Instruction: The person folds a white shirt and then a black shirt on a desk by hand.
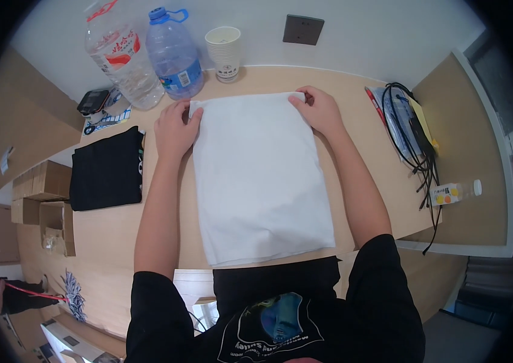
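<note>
A white folded cloth [258,177] lies nearly flat on the light wooden desk [161,254], its near edge close to the desk's front. My left hand [176,129] pinches its far left corner between thumb and fingers. At the far right corner, my right hand [317,109] grips the fabric, thumb on top and fingers curled behind. Faint wrinkles show near the cloth's close edge. To the left of my left forearm rests a folded black garment [107,169] with a printed strip along its right side.
At the back stand a large clear bottle [125,63], a blue-capped bottle [175,59] and stacked paper cups [223,54]. Black cables [420,154] and a small bottle [456,193] lie right. Cardboard boxes [41,181] and a person with a mop [74,295] are beyond the left side.
</note>
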Tool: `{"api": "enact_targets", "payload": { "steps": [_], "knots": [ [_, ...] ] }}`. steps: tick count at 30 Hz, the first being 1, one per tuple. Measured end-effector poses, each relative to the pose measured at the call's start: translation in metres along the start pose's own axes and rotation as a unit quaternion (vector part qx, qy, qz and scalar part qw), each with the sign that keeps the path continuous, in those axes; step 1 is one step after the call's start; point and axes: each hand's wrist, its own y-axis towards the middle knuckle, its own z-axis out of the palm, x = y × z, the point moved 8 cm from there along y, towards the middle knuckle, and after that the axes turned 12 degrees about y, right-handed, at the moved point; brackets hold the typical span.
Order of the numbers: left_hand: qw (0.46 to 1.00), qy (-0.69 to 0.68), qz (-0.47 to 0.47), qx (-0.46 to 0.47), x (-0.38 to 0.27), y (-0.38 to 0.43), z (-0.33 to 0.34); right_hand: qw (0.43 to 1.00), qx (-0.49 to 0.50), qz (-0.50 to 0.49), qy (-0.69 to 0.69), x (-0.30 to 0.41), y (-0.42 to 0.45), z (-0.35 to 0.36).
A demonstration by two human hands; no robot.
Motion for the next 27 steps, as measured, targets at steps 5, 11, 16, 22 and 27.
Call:
{"api": "enact_targets", "payload": {
  "steps": [5, 11, 16, 22, 27],
  "knots": [
    [0.971, -0.154, -0.123, 0.136, -0.004, -0.002, 0.003, 0.992, -0.070, -0.059, 0.088, 0.003, -0.003, -0.020],
    [0.984, -0.124, 0.117, -0.049, -0.045, -0.003, -0.037, 0.963, -0.065, -0.259, -0.021, 0.050, -0.035, -0.018],
    [0.948, -0.079, 0.251, 0.181, -0.069, -0.031, -0.005, 0.918, 0.195, -0.319, -0.133, 0.053, -0.138, 0.014],
    [0.944, -0.095, 0.248, 0.198, -0.064, -0.037, -0.009, 0.864, 0.374, -0.301, -0.150, 0.097, -0.230, -0.007],
    [0.941, -0.088, 0.255, 0.203, -0.067, -0.037, -0.008, 0.858, 0.418, -0.293, -0.056, 0.146, -0.214, 0.042]
  ]
}}
